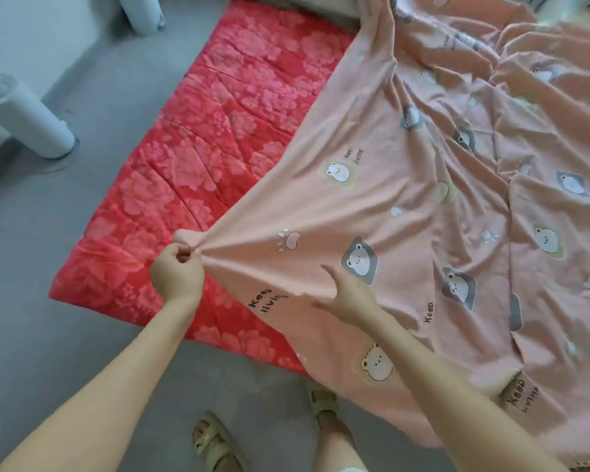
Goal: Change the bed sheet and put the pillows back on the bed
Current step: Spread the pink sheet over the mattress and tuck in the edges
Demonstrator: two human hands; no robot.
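Observation:
A pink bed sheet [423,185] printed with bears and "Keep living" lies crumpled over the right part of a red floral mattress pad [198,158]. My left hand [178,270] grips a bunched corner of the sheet above the pad's near left area, pulling it taut into a fan of folds. My right hand [348,294] hovers over the sheet's near edge with fingers spread and holds nothing. No pillows are in view.
The red pad lies on a grey floor [48,335]. Two white cylindrical legs [28,117] [143,15] stand at the left. My sandalled feet [218,444] are at the pad's near edge. A dark headboard edge [307,8] shows at the top.

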